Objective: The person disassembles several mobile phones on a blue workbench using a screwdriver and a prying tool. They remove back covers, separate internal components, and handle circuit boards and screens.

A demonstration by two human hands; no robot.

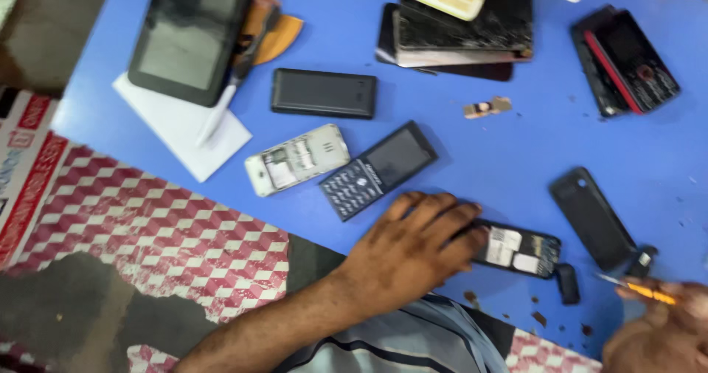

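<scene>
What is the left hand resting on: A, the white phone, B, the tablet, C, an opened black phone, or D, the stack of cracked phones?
C: the left hand lies flat over one end of the opened black phone, whose insides show, while the right hand holds a thin yellow tool nearby.

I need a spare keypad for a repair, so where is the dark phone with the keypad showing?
In the head view, the keypad phone lies near the middle of the blue table, tilted, right of the opened white phone and just above the left hand.
</scene>
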